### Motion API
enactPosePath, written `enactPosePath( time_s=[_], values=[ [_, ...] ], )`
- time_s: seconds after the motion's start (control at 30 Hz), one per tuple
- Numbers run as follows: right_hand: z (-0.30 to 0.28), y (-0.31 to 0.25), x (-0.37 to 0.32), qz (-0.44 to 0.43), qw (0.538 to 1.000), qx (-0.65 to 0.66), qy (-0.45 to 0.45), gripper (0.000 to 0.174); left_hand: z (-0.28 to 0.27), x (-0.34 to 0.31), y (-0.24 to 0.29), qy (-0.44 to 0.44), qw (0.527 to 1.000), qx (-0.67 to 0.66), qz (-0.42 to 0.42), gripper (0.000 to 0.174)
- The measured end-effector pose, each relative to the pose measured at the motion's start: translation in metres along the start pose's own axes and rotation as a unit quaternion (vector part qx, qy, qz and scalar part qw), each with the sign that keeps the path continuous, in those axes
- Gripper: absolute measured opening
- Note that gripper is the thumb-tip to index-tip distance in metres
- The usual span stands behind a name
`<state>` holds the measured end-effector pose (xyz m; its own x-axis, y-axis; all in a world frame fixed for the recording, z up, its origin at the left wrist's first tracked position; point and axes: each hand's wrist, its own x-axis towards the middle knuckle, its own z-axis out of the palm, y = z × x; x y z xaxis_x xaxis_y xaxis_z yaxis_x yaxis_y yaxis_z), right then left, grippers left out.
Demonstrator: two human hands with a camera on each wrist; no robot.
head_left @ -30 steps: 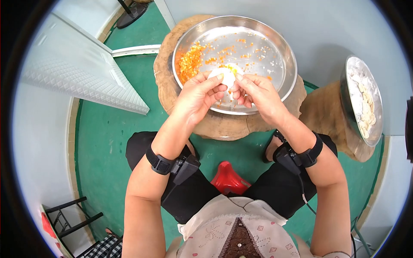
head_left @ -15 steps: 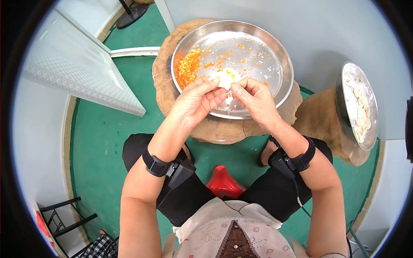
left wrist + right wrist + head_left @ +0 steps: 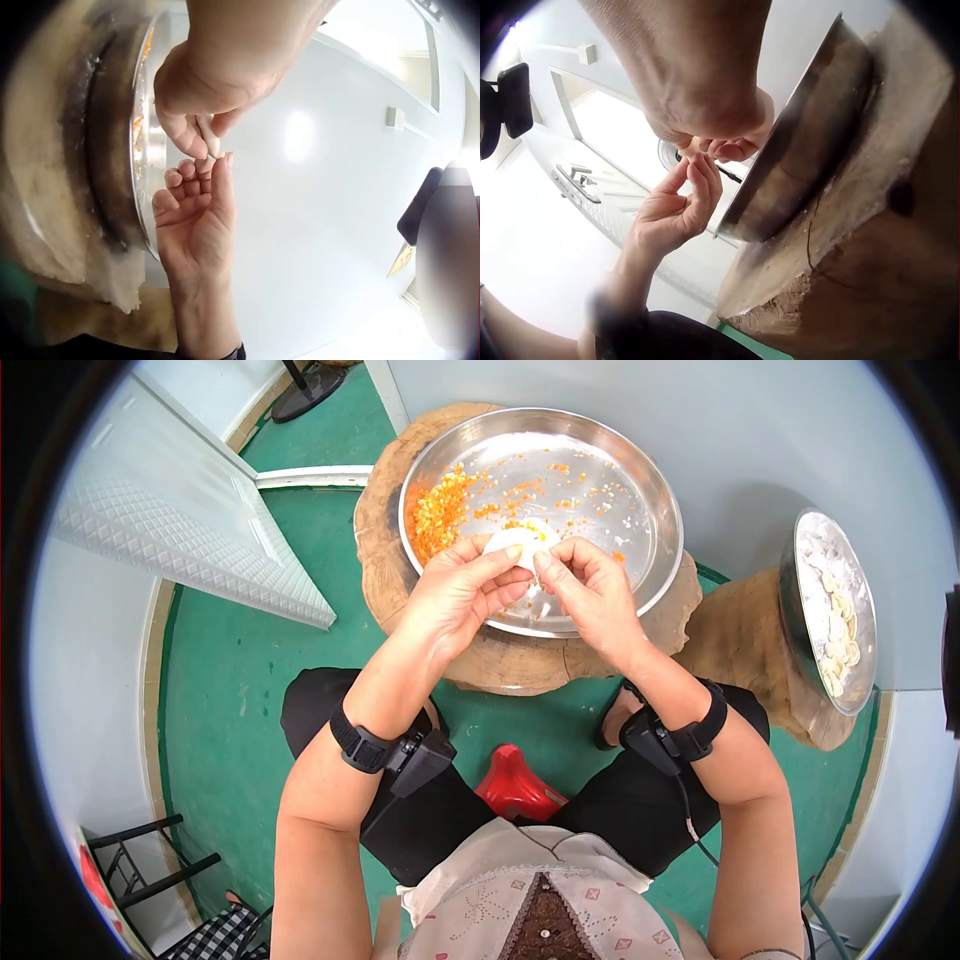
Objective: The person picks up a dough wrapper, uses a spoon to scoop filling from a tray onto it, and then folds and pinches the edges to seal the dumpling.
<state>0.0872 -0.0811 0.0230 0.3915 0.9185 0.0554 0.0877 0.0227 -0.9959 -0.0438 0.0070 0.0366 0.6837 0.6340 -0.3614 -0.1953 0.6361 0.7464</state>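
Note:
A round white dumpling wrapper with a bit of yellow-orange filling is held up over the near side of a wide steel pan. My left hand pinches its left edge between thumb and fingers. On the other side my right hand pinches the near right edge, the two thumbs close together. From the left wrist view, the pale folded wrapper shows between the fingertips. Chopped orange and yellow filling is heaped at the pan's left, with scattered bits across its bottom.
The pan stands on a wooden stump table. At the right, a second stump bears a tilted steel bowl with floury dumplings. A red stool is between the legs, a white door at left.
The head view has shifted slightly, moving the pan a little down and left in the picture. Both hands keep pinching the wrapper, with small shifts of the right thumb and fingers along its edge.

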Motion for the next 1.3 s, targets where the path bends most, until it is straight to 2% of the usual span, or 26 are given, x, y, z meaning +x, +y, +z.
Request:
enactPosePath(
  time_s=[0.1, 0.2, 0.37, 0.7, 0.8, 0.9, 1.17, 1.3],
  values=[
    [0.0, -0.002, 0.0, 0.004, 1.0, -0.02, 0.007, 0.02, 0.001, -0.001, 0.001, 0.005, 0.999, 0.037, 0.021, 0.024],
    [0.003, 0.003, 0.001, -0.05, 0.997, -0.051, 0.025, 0.021, 0.001, 0.001, 0.001, -0.001, 0.996, 0.067, 0.056, 0.022],
    [0.004, 0.001, 0.001, -0.048, 0.993, -0.092, 0.052, 0.023, 0.001, 0.001, -0.001, -0.006, 0.993, 0.08, 0.089, 0.022],
    [0.009, 0.008, 0.004, -0.073, 0.991, -0.072, 0.082, 0.026, 0.002, 0.003, -0.004, 0.006, 0.999, 0.01, 0.053, 0.018],
    [0.005, -0.003, 0.0, 0.002, 0.995, -0.081, 0.051, 0.027, -0.003, 0.005, -0.003, 0.0, 0.999, -0.011, 0.039, 0.019],
    [0.005, -0.016, -0.004, 0.032, 0.997, 0.022, 0.06, 0.027, -0.003, 0.003, -0.001, -0.006, 0.999, -0.019, 0.028, 0.017],
    [0.003, 0.005, 0.0, -0.057, 0.997, -0.029, 0.041, 0.024, -0.005, 0.004, -0.005, 0.001, 0.998, -0.063, -0.007, 0.02],
    [0.002, 0.001, 0.0, -0.062, 0.997, -0.038, 0.034, 0.023, -0.005, 0.003, -0.003, -0.046, 0.998, -0.041, -0.025, 0.019]
  ],
)
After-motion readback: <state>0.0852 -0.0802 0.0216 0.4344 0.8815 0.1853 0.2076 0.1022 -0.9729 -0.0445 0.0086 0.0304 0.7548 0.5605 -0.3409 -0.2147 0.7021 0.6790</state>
